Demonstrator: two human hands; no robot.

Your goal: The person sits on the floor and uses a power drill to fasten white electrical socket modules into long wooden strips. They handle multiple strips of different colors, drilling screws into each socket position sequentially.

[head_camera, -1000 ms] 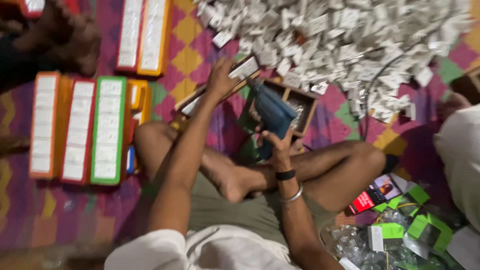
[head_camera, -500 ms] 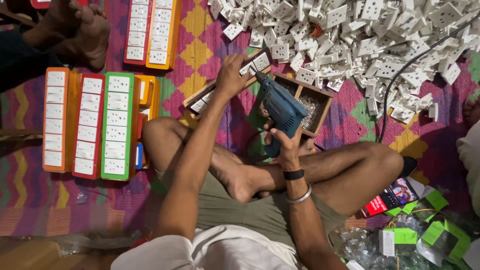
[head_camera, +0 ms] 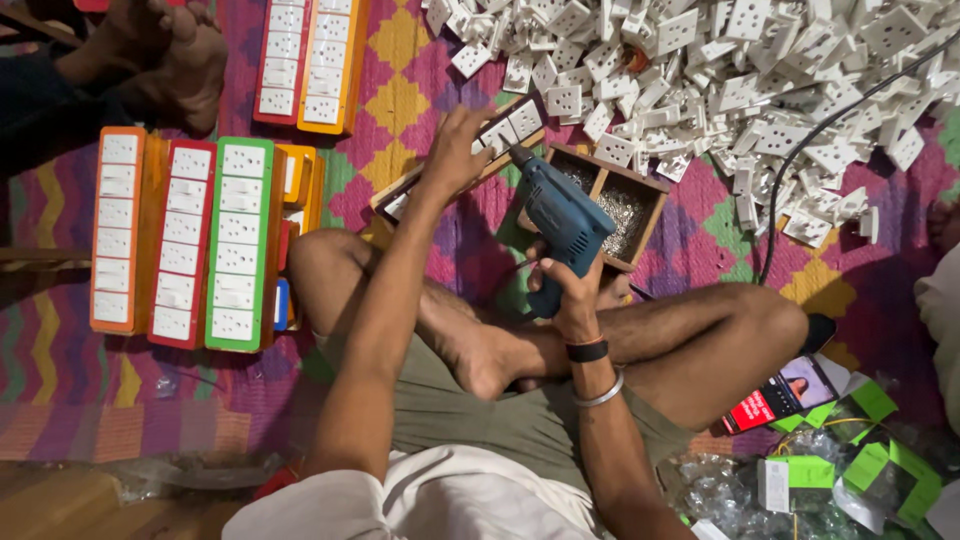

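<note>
Head view: your right hand (head_camera: 568,290) grips a blue power drill (head_camera: 562,222), its tip on the wooden socket strip (head_camera: 505,130) your left hand (head_camera: 455,152) pins down; loose white sockets (head_camera: 760,90) crowd its far edge.

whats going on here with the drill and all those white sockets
A person sits cross-legged on a patterned mat. The right hand grips a blue drill, its tip down at a socket strip that the left hand steadies. Just past the drill sits a wooden box of small metal parts, with a heap of loose white sockets beyond. Strips in coloured frames lie to the left.
</note>
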